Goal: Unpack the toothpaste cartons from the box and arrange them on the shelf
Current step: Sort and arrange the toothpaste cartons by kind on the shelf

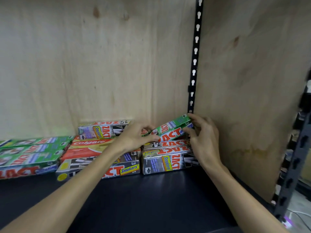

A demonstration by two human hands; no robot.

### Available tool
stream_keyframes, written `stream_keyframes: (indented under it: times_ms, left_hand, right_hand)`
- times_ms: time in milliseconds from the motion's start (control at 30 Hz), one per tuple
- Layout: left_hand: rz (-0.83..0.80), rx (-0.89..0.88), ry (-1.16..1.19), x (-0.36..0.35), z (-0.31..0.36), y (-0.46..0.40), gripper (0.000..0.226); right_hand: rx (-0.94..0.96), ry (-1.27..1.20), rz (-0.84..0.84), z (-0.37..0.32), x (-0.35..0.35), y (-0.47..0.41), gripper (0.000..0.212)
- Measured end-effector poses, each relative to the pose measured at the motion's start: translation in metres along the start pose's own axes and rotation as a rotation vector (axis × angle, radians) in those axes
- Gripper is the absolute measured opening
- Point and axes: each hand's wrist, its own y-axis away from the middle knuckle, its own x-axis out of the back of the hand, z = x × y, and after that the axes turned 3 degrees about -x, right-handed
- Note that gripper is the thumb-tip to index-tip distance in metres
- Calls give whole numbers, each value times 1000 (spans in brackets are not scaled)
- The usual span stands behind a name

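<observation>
Head view, shelf interior. Landmark: black slotted upright (pixel 195 61) in the rear right corner, where the plywood back panel (pixel 92 56) meets the plywood side panel (pixel 249 81).

Green ZACT carton (pixel 170 129): held at the foot of the upright, tilted, right end raised and almost touching the upright, left end lower. Resting over a stack of silver ZACT Smokers cartons (pixel 166 157), lower edge close to the top of the stack; contact not clear.

Left hand (pixel 136 137): left of the upright, grip closed on the lower left end of the green carton, fingertips curled over its top edge. Right hand (pixel 203 132): directly below and in front of the upright, grip closed on the raised right end, thumb below, fingers above, knuckles close to the side panel.

Further left of the upright: a lone silver carton (pixel 102 130) against the back panel; a red Colgate carton (pixel 90 146) lying over a silver Smokers carton (pixel 101 167); then green cartons (pixel 30 155) stacked at the far left edge of view.

Open room: dark shelf board (pixel 151 199) bare in front of all cartons; tall free space above the stacks up the back panel. Tight margin only at the corner by the upright. Grey front post (pixel 292 174) at the right edge, forward of the side panel.
</observation>
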Motion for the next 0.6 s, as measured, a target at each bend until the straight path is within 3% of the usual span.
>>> stream_keyframes:
  times_ms: [133, 300, 467, 600]
  left_hand:
    - [97, -42, -19, -1, -2, 2, 59]
    - [211, -104, 22, 8, 27, 26, 47]
    - [301, -112, 38, 25, 31, 77, 45]
    - [398, -152, 14, 42, 30, 138, 53]
  right_hand:
    - [65, -82, 53, -9, 4, 4, 39]
    - [69, -142, 130, -17, 14, 15, 39]
    - [-41, -270, 4, -37, 16, 49, 40]
    - [-9, -202, -103, -57, 16, 81, 46]
